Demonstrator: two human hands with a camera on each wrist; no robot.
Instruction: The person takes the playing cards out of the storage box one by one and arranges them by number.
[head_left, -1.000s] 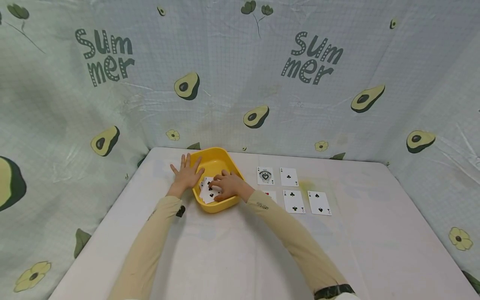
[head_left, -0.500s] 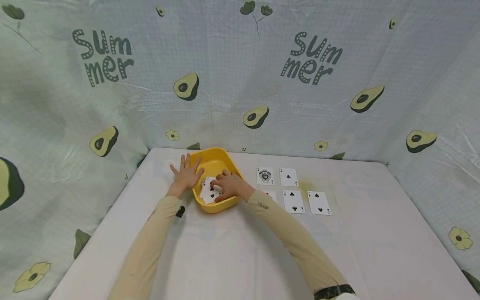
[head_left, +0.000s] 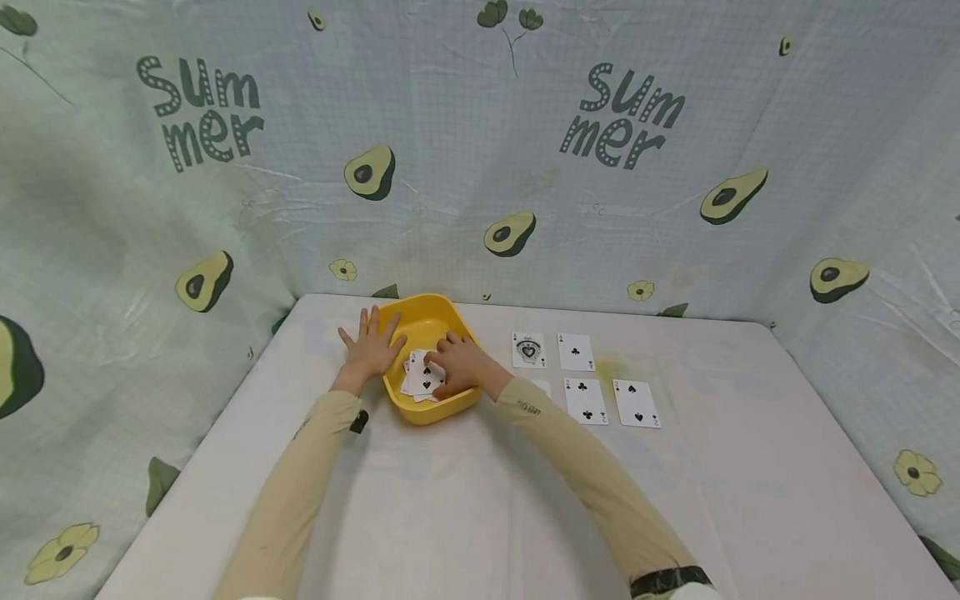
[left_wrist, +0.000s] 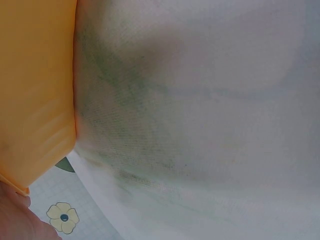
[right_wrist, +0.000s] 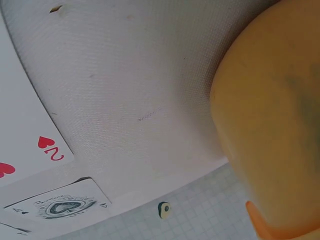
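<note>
A yellow plastic tub (head_left: 431,320) stands on the white table, holding a loose pile of playing cards (head_left: 420,379). My left hand (head_left: 369,350) lies flat with spread fingers against the tub's left rim. My right hand (head_left: 459,367) reaches into the tub, fingers curled on the cards with a black spade card under them. The left wrist view shows the tub's outer wall (left_wrist: 35,90) close up. In the right wrist view the tub's side (right_wrist: 272,125) fills the right part.
Face-up cards lie in two rows right of the tub: the ace of spades (head_left: 528,350), an ace of clubs (head_left: 575,352), a two of clubs (head_left: 587,401) and a two of spades (head_left: 637,403). A red two (right_wrist: 35,150) lies partly under my right forearm. Avocado-print cloth (head_left: 480,150) walls the table.
My right hand has shifted slightly up and back in the tub, drawing a spade card over the pile. My left hand stays against the rim.
</note>
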